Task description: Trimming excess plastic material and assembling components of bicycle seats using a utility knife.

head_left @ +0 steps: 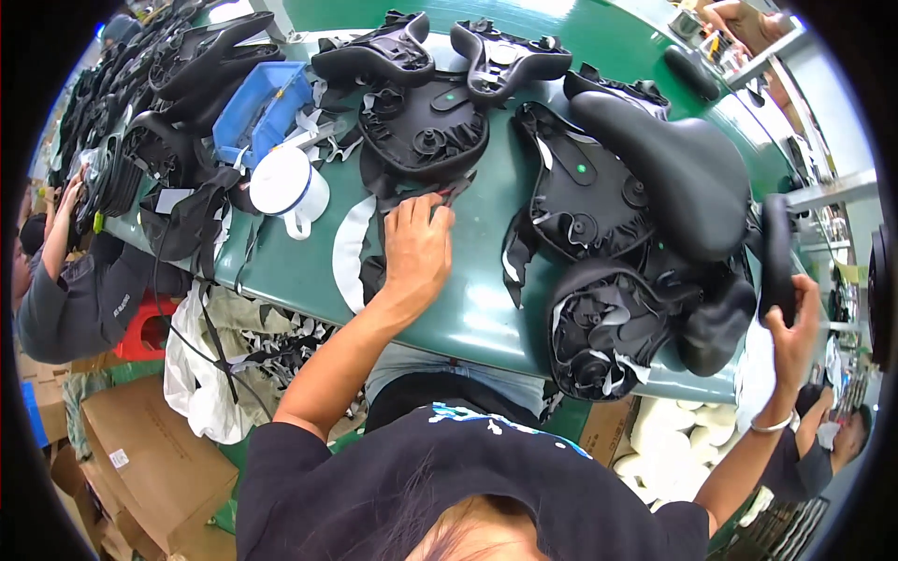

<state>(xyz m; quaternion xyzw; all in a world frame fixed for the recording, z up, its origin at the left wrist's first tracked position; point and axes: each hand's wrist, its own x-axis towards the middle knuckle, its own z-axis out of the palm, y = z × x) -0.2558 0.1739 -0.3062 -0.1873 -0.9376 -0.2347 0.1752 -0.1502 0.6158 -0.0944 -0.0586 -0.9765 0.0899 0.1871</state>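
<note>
My left hand point(418, 245) is closed at the table's near middle, its fingers curled just below an upturned black bicycle saddle point(426, 126) with its underside showing. A bit of red peeks out by the fingertips; what they hold is mostly hidden. Beside this hand lie a white curved piece point(352, 257) and black scraps of cover material. Out at the right, my right hand point(795, 327) grips the lower end of another black saddle point(775, 252), seen edge-on. Between the hands are an upturned saddle point(585, 178), a smooth saddle right side up point(669, 164) and another upturned one point(599, 327).
A blue bin point(262, 110) and a white enamel mug point(290, 187) stand left on the green table point(468, 309). More saddles line the far side. Cardboard boxes point(154, 449) and a white sack point(201, 369) are below. Other people work at left, far right and lower right.
</note>
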